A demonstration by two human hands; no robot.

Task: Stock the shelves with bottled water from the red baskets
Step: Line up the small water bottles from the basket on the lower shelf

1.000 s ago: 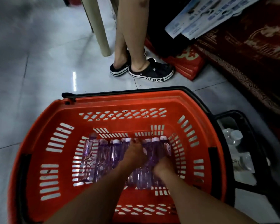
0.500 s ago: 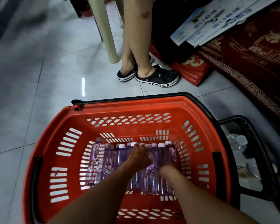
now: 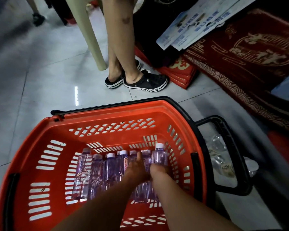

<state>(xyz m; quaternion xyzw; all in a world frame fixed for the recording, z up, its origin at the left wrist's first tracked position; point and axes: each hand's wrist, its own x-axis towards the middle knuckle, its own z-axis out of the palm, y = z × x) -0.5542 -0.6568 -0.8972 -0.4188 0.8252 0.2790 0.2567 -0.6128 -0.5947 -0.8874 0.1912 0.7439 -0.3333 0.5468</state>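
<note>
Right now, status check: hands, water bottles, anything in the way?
Left hand on the bottle row, grip unclear. Right hand grips the rightmost bottle in the red basket. Person's legs just beyond it.

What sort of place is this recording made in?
Probably a small shop: a red shopping basket of bottled water sits on a tiled floor, with stacked red mats nearby, seemingly stock.

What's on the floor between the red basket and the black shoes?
Only bare grey floor tiles, seen in the head view, separate the red basket from the black shoes.
</note>
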